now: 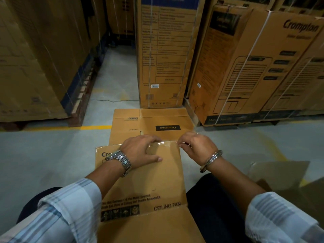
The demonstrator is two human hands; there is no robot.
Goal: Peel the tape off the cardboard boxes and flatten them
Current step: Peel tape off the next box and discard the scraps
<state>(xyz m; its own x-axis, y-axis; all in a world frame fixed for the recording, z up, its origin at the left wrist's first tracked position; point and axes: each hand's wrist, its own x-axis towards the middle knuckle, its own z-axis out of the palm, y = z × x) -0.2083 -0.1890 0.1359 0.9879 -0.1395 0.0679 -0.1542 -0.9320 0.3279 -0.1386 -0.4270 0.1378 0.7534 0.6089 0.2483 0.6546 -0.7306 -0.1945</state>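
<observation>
Our left hand (pixel 142 151) pressed flat on the box (pixel 140 181) between our knees; our right hand (pixel 196 146) pinched clear tape (pixel 164 143) at its far edge — peeling under way. One flat box (pixel 149 123) lay beyond — done, we judged.

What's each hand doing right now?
Left hand: open, pressed flat on the cardboard box.
Right hand: pinched shut on the clear tape.

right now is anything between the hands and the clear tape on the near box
Nothing visible. The left hand presses flat on the ceiling fan box beside the clear tape, and the right hand pinches the tape's end at the box's far right corner.
</observation>
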